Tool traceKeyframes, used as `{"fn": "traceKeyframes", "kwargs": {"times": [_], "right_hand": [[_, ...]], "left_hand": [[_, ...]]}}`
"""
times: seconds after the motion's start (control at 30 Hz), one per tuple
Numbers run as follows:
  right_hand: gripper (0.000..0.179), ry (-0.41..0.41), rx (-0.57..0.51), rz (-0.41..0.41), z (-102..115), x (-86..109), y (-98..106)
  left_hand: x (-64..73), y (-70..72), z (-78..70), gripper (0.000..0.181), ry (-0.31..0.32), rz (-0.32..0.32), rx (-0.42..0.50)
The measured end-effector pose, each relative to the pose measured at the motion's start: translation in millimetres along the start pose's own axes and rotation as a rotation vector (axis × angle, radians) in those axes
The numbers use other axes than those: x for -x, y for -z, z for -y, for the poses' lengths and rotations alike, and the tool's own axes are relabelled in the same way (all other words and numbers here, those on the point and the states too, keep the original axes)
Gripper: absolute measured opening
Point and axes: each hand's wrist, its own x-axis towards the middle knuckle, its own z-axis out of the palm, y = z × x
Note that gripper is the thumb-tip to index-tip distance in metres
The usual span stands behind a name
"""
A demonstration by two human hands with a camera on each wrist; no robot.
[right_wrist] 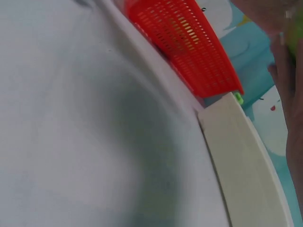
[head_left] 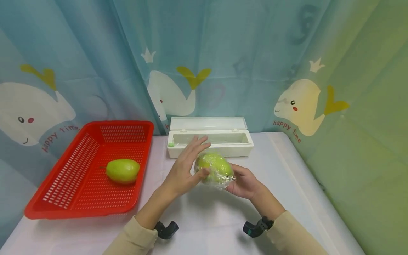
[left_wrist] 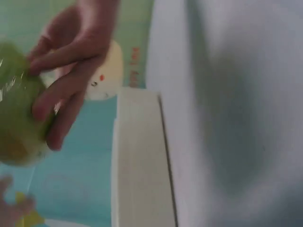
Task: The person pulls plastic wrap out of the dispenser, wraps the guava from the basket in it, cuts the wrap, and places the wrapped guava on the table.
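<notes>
A green mango (head_left: 214, 165) wrapped in clear cling film is held above the table, in front of a white box. My right hand (head_left: 244, 182) grips it from the right and below; the left wrist view shows the fingers of that right hand (left_wrist: 75, 66) against its side. Over the mango's left side, my left hand (head_left: 188, 170) has its fingers extended and spread, with the thumb touching the film. The film looks crumpled near the lower right of the fruit. In the right wrist view, only a sliver of the mango (right_wrist: 297, 33) appears at the edge.
Behind the hands stands the white film box (head_left: 210, 151), its lid raised and a green slider at its left end. At left, a red plastic basket (head_left: 140, 191) contains another green mango (head_left: 123, 171). A whale-print curtain (head_left: 223, 46) hangs behind the white-covered table (head_left: 204, 226).
</notes>
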Motion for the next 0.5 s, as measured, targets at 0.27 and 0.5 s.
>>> {"fn": "traceKeyframes", "kwargs": {"times": [0.27,0.5], "right_hand": [[0.043,-0.071,-0.052,0.109,-4.0,-5.1,1.2],[0.049,-0.143,-0.014,-0.054,-7.6,-13.5,-3.1]], "left_hand": [[-2.3,-18.1,-0.6,0.039,-0.252,-0.068,0.151],[-1.7,-38.2,-0.5,0.027,0.123,-0.280,0.450]]}}
